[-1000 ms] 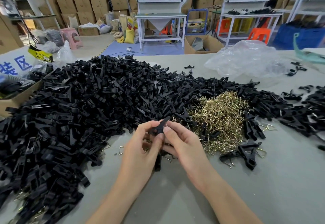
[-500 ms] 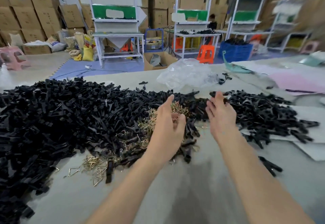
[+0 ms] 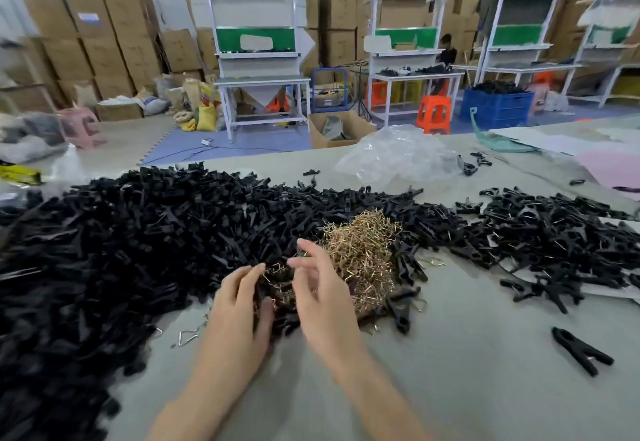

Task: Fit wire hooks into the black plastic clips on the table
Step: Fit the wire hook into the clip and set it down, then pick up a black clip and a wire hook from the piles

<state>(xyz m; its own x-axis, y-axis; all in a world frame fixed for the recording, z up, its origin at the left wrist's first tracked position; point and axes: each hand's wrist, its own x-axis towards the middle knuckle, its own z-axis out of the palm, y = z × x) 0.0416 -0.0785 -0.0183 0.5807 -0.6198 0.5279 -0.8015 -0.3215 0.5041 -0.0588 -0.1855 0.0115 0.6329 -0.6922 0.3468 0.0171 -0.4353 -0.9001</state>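
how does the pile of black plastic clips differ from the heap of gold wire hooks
The pile of black plastic clips is matte black and chunky; the heap of gold wire hooks is shiny, thin bent wire. The clip pile sprawls across most of the table; the hook heap is a small mound ringed by clips. Both are loose, tangled heaps on the table, with a few strays.

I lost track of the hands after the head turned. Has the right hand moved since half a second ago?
Yes. The right hand came back left from the right clip heap to the near edge of the hook pile.
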